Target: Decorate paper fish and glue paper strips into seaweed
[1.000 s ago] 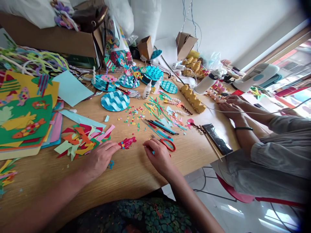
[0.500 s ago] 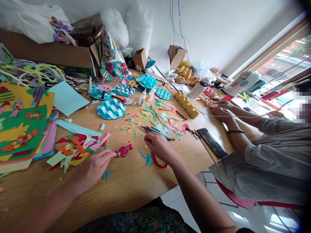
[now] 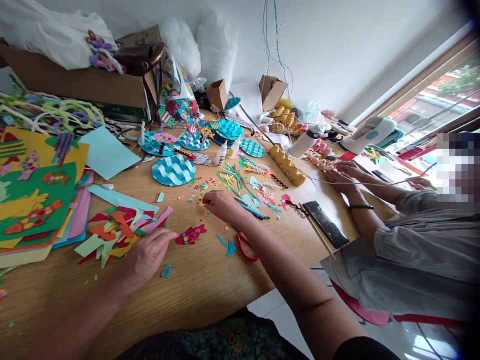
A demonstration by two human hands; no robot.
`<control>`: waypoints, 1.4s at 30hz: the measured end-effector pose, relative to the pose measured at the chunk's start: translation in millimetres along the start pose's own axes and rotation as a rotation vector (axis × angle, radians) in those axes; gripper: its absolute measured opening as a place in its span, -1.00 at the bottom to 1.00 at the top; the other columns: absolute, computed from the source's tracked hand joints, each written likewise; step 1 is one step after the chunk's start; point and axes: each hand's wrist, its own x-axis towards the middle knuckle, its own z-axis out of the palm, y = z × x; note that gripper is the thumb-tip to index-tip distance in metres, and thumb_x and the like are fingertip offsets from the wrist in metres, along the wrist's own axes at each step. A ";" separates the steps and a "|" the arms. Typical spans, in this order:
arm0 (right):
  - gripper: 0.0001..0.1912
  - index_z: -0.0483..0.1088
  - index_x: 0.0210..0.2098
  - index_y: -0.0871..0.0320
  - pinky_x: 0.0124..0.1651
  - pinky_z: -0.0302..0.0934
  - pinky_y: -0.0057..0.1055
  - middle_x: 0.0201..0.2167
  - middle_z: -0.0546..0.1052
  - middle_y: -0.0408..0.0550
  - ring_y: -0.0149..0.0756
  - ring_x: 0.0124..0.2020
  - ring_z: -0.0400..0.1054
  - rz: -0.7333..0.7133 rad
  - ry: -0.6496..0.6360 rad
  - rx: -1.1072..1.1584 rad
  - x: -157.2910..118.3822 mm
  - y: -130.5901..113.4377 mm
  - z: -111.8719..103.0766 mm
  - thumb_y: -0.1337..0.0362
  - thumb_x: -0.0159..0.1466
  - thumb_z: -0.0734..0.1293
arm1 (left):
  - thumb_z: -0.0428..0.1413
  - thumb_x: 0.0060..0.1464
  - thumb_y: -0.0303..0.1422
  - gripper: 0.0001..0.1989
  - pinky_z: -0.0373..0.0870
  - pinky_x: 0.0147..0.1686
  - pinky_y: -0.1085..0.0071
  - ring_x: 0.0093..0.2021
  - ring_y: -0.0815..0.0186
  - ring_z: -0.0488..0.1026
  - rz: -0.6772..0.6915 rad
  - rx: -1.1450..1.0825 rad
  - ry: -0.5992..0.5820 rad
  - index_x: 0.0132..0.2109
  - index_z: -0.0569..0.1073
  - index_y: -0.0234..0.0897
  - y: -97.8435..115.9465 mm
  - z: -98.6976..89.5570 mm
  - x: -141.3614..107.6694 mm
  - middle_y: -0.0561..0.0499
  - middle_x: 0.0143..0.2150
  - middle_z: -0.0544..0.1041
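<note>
A red paper fish (image 3: 191, 235) with small dots near its head lies on the wooden table. At its left end rests my left hand (image 3: 152, 250), its fingers together and their tips at the fish's edge. My right hand (image 3: 221, 205) is over the near edge of the small coloured paper bits (image 3: 200, 189), fingers bent together; whether a bit is between them is too small to tell. Red-handled scissors (image 3: 247, 246) lie below my right forearm, beside a blue paper scrap (image 3: 230, 247). Dark pens (image 3: 251, 209) lie just right of my right hand.
Coloured paper strips (image 3: 120, 230) and stacked sheets (image 3: 80, 215) lie left. Behind are a blue wavy disc (image 3: 173, 170), glue bottles (image 3: 221, 154) and yellow corrugated card (image 3: 287, 166). Another person's hands (image 3: 343, 181) are at the right, beyond a black packet (image 3: 325, 225).
My right hand has moved left and away from me, from the pens to the small paper bits. More of the red scissors shows. My left hand stays by the fish.
</note>
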 end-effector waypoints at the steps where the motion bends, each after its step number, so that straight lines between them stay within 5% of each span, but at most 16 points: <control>1: -0.79 0.44 -0.30 0.16 -0.32 0.07 -0.52 -0.32 0.50 -0.07 -0.37 -0.31 0.34 -0.001 -0.011 -0.005 3.2 -1.7 0.9 0.41 0.13 0.20 | -0.17 0.10 -0.52 -0.73 0.43 -0.28 0.50 -0.30 0.35 0.49 0.002 -0.008 0.002 -0.24 0.42 -0.27 0.2 0.4 -0.1 -0.02 -0.33 0.53; 18: -0.80 0.43 -0.29 0.15 -0.35 0.03 -0.48 -0.27 0.50 -0.01 -0.28 -0.25 0.33 -0.032 -0.138 -0.175 38.8 -3.6 14.4 0.33 0.16 0.19 | -0.17 0.12 -0.48 -0.73 0.42 -0.25 0.47 -0.26 0.33 0.48 -0.051 -0.045 -0.054 -0.21 0.42 -0.31 -4.5 1.3 -5.7 -0.05 -0.29 0.53; 30: -0.83 0.40 -0.37 0.21 -0.42 -0.03 -0.46 -0.35 0.49 0.02 -0.29 -0.35 0.31 -0.009 -0.074 -0.112 34.3 -4.4 10.4 0.37 0.11 0.18 | -0.15 0.09 -0.47 -0.73 0.40 -0.24 0.45 -0.26 0.32 0.48 -0.141 -0.150 -0.073 -0.22 0.44 -0.29 -5.4 2.2 -6.7 -0.04 -0.29 0.53; 33: -0.89 0.36 -0.46 0.22 -0.44 -0.04 -0.49 -0.49 0.44 -0.07 -0.38 -0.44 0.25 0.023 -0.015 0.123 23.5 -6.2 3.7 0.40 0.07 0.20 | -0.11 0.09 -0.40 -0.76 0.39 -0.24 0.42 -0.28 0.30 0.47 -0.270 -0.246 -0.080 -0.23 0.44 -0.28 -0.3 -1.9 -2.5 -0.04 -0.31 0.53; 38: -0.88 0.27 -0.51 0.21 -0.49 -0.01 -0.54 -0.62 0.27 -0.24 -0.52 -0.57 0.12 0.018 -0.005 0.942 -12.0 -21.7 -3.5 0.26 0.06 0.26 | -0.03 0.03 -0.24 -0.74 0.39 -0.25 0.36 -0.28 0.27 0.44 -0.585 -0.584 -0.127 -0.20 0.41 -0.28 13.1 -12.0 16.9 -0.08 -0.22 0.49; 42: -0.81 0.26 -0.51 0.21 -0.51 -0.02 -0.54 -0.63 0.25 -0.26 -0.53 -0.59 0.09 0.028 -0.013 1.261 -34.0 -38.1 3.1 0.20 0.04 0.29 | 0.01 0.00 -0.23 -0.75 0.38 -0.28 0.40 -0.28 0.28 0.42 -0.631 -0.730 -0.148 -0.22 0.40 -0.28 21.6 -13.9 37.7 -0.02 -0.28 0.46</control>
